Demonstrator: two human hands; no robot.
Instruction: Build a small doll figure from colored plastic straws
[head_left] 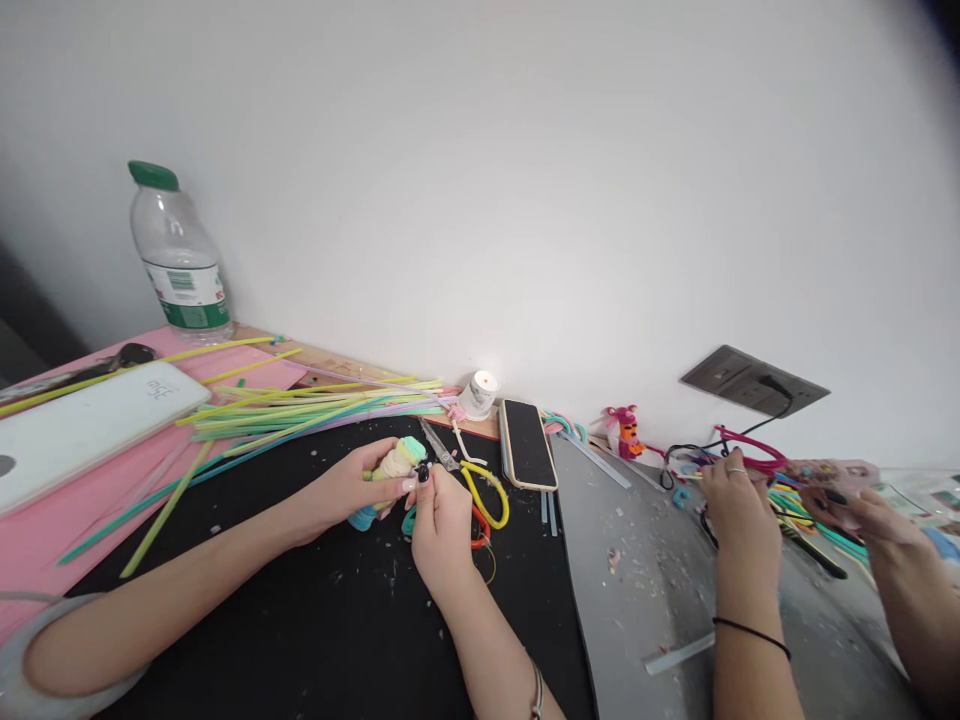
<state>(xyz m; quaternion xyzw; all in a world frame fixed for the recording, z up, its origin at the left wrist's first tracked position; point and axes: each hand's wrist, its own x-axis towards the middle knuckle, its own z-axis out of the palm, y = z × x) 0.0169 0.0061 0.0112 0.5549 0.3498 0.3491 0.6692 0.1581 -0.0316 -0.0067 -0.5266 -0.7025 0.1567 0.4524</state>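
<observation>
My left hand (365,487) is closed around a small fuzzy pipe-cleaner craft (397,461) in cream, mint, yellow and blue. The fingers cover part of it. Right against its side, my right hand (441,520) has thumb and finger pinched together; what lies between them is hidden. Just behind my right hand are scissors (486,492), blades pointing away, with a yellow-wrapped handle loop. An orange-red loop (480,527) shows beside my right hand. Both hands are above a black mat (300,610).
Pipe cleaners (300,412) lie in a bundle at back left, near a white power bank (97,425) and a bottle (180,260). A paper cup (478,394) and phone (528,445) stand behind. At right, a co-worker's hands (742,500) work near cords, a small figure (626,432) and a wall socket (750,380).
</observation>
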